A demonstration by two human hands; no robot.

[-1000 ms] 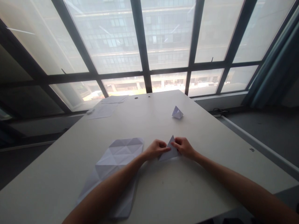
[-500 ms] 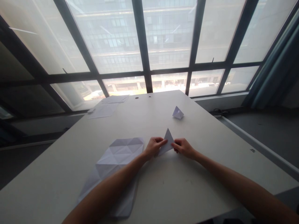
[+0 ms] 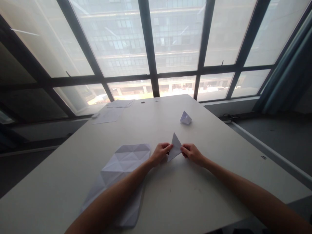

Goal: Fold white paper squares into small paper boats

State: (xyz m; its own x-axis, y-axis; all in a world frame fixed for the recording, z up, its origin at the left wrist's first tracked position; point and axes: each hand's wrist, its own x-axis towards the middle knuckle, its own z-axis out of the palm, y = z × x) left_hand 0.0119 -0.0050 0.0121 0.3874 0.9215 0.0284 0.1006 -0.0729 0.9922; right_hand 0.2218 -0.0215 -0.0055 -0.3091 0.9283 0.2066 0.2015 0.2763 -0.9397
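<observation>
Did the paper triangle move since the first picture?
Yes, the paper triangle moved left and upward in view, relative to the folded paper shape beyond it.

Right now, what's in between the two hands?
A white paper triangle is between the left hand and the right hand, pinched by both, with one corner pointing away from the person. The head view shows it.
</observation>
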